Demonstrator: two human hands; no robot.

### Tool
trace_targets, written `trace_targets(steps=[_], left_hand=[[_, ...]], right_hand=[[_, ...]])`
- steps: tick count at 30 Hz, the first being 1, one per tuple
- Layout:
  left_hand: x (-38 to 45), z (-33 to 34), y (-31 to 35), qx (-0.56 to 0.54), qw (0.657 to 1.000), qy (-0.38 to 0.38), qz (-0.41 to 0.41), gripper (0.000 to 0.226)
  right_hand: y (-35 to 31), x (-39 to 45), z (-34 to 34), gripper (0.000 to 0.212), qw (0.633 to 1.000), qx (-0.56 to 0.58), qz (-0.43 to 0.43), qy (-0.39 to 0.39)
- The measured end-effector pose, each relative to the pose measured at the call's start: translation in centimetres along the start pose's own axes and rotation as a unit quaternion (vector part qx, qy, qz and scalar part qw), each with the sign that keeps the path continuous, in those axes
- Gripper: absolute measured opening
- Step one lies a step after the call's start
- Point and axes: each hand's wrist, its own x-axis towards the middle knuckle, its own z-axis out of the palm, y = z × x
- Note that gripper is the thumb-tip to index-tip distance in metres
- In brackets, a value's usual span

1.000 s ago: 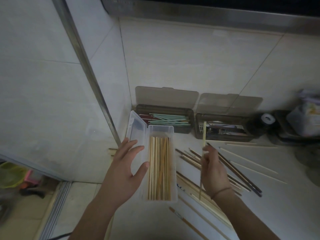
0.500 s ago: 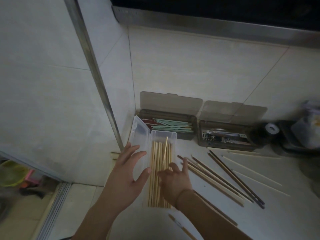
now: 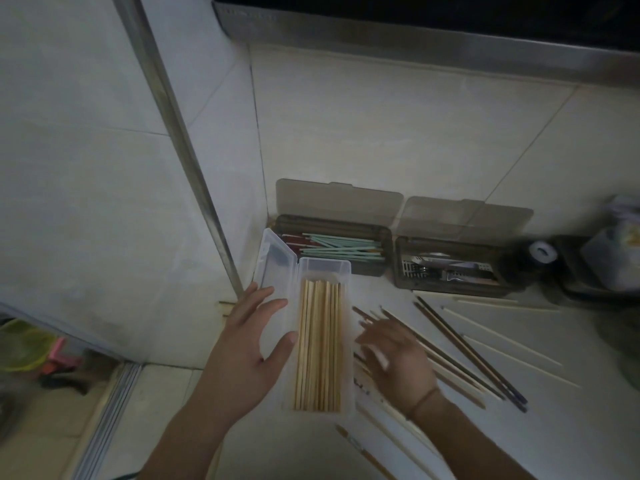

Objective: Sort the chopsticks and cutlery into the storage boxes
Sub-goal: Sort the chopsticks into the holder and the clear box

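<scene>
A clear plastic box [image 3: 323,270] lies lengthwise on the counter, filled with several pale wooden chopsticks [image 3: 320,344]. My left hand [image 3: 247,344] rests flat against the box's left side and open lid, thumb on the wall. My right hand [image 3: 394,358], blurred, hovers with spread fingers over loose chopsticks [image 3: 450,362] just right of the box and holds nothing. Behind stand two smoky brown boxes: one [image 3: 386,233] with green and red chopsticks [image 3: 341,249], one [image 3: 398,271] with metal cutlery [image 3: 450,268].
Dark chopsticks [image 3: 474,351] and thin pale ones [image 3: 502,336] lie scattered to the right. A brush-like stick [image 3: 360,452] lies near the front. Dark jars and a bag [image 3: 620,244] crowd the back right. A metal-edged wall corner [image 3: 194,161] rises at left.
My right hand carried a pale chopstick to the clear box, laid it among the others, and has now moved back right, empty, over the loose pile. My left hand stayed put.
</scene>
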Motion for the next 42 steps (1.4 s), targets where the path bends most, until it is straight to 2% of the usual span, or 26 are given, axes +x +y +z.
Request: trace_targets(steps=[2, 4, 6, 10, 15, 22, 26, 29, 33, 36, 39, 42], left_hand=[[-0.1, 0.0, 0.0, 0.001, 1.0, 0.0, 0.001, 0.058], [-0.1, 0.0, 0.1, 0.003, 1.0, -0.002, 0.003, 0.056], [-0.1, 0.1, 0.2, 0.004, 1.0, -0.002, 0.008, 0.054], [0.0, 0.2, 0.4, 0.008, 1.0, -0.003, 0.009, 0.053], [0.0, 0.2, 0.6, 0.013, 1.0, 0.0, 0.007, 0.055], [-0.1, 0.2, 0.7, 0.02, 1.0, -0.002, -0.002, 0.057], [-0.1, 0.2, 0.7, 0.019, 1.0, -0.003, 0.0, 0.058], [-0.1, 0.3, 0.8, 0.018, 1.0, -0.001, 0.004, 0.058], [-0.1, 0.3, 0.8, 0.006, 1.0, 0.003, 0.005, 0.057], [-0.1, 0.1, 0.8, -0.007, 1.0, -0.001, 0.007, 0.055], [-0.1, 0.1, 0.7, -0.013, 1.0, -0.003, 0.007, 0.055], [-0.1, 0.2, 0.7, -0.013, 1.0, -0.002, 0.008, 0.055]], right_hand=[[3.1, -0.7, -1.4, 0.017, 0.99, -0.042, 0.13, 0.018], [6.0, -1.7, -2.4, 0.018, 0.957, -0.085, 0.274, -0.032], [8.0, -2.7, -3.0, 0.017, 0.931, -0.107, 0.34, -0.082], [9.2, -4.1, -2.8, 0.017, 0.915, -0.131, 0.352, -0.148], [9.1, -4.8, -2.1, 0.017, 0.913, -0.154, 0.356, -0.124], [8.3, -5.8, -1.3, 0.026, 0.879, -0.152, 0.432, -0.133], [8.0, -5.6, -1.5, 0.019, 0.866, -0.175, 0.444, -0.148], [7.3, -5.0, -1.4, 0.013, 0.841, -0.216, 0.464, -0.178], [6.1, -5.3, -0.6, 0.026, 0.831, -0.239, 0.47, -0.177], [5.5, -4.6, -1.7, 0.016, 0.858, -0.221, 0.447, -0.125], [4.3, -2.0, -3.7, 0.02, 0.9, -0.045, 0.434, 0.016], [2.0, 1.5, -5.7, 0.031, 0.899, 0.113, 0.396, 0.147]])
